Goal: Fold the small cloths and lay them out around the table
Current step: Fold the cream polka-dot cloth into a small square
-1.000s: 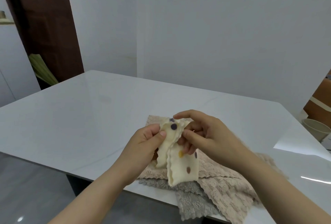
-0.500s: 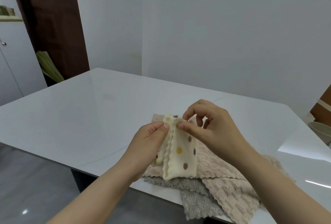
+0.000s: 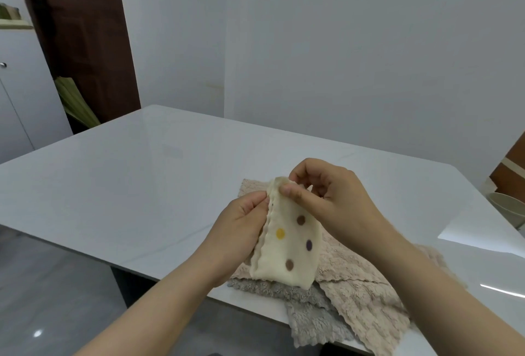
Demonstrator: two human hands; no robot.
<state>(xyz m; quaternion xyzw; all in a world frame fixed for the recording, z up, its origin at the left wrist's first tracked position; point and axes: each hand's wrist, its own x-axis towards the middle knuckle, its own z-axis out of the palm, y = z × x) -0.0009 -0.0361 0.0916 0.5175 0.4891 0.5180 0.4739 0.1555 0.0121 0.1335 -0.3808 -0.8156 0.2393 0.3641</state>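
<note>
Cream dotted cloth (image 3: 287, 244) now hangs flatter; left hand (image 3: 241, 227), right hand (image 3: 335, 199) pinch its 12 o'clock edge; fold nearly set.

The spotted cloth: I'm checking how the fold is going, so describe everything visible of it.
The spotted cloth is cream, soft-looking fabric with brown, yellow and purple dots and a wavy left edge. Folded into a narrow strip, it hangs roughly upright in the air. The left hand pinches its upper left edge; the right hand pinches its top. Its lower end hangs before a beige cloth and a grey cloth on the table; contact there is unclear.
</note>
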